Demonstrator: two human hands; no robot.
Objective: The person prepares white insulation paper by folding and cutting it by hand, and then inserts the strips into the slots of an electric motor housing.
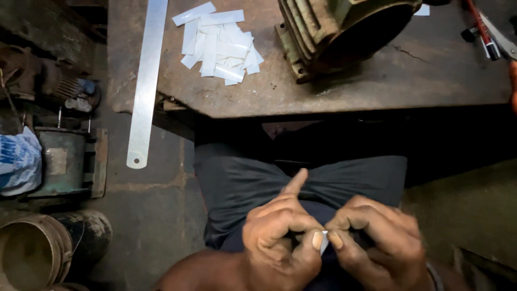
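Both my hands are low in the head view, over my lap in dark trousers. My left hand (280,237) and my right hand (377,242) meet at the fingertips and pinch a small white paper strip (324,241) between them. Only a thin sliver of the strip shows; the rest is hidden by my fingers. My left index finger sticks up. On the bench above lies a pile of several similar white paper strips (221,46).
A worn metal bench (377,86) carries a rusty motor housing (344,32), a long steel ruler (145,81) overhanging the edge, and red-handled pliers (487,32) at the right. On the floor to the left sit a small motor (64,159), a bag (19,161) and a bucket (37,248).
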